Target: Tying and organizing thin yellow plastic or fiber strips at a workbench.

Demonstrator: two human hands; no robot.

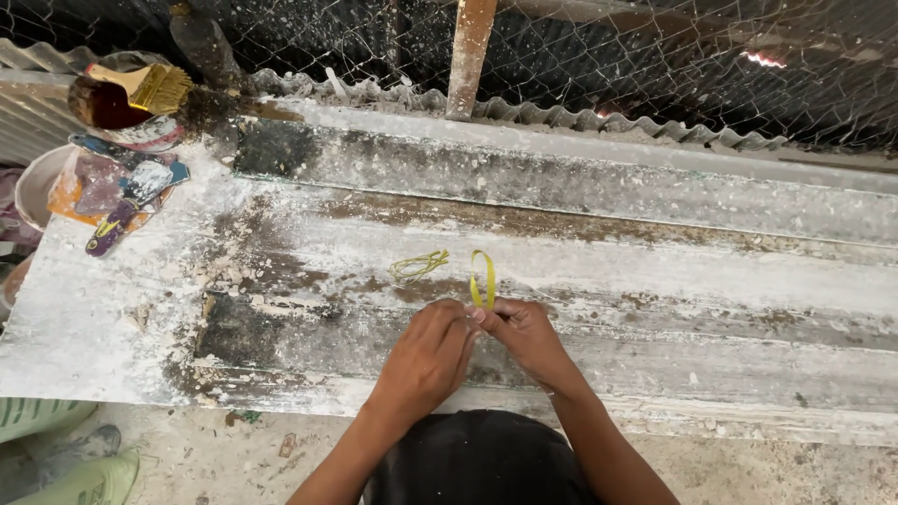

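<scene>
working over the long white-dusted wooden bench (655,271), we hold our left hand (426,360) and right hand (528,337) together, fingertips pinching the yellow plastic strip loop (483,279) that stands up between them. just left lies a loose tangle of yellow strands (418,266); far left, a wooden-handled paintbrush (131,93).

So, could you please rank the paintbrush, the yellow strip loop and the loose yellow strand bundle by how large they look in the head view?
1. paintbrush, clearly largest, though farther away.
2 and 3. yellow strip loop and loose yellow strand bundle: too alike to rank.
</scene>
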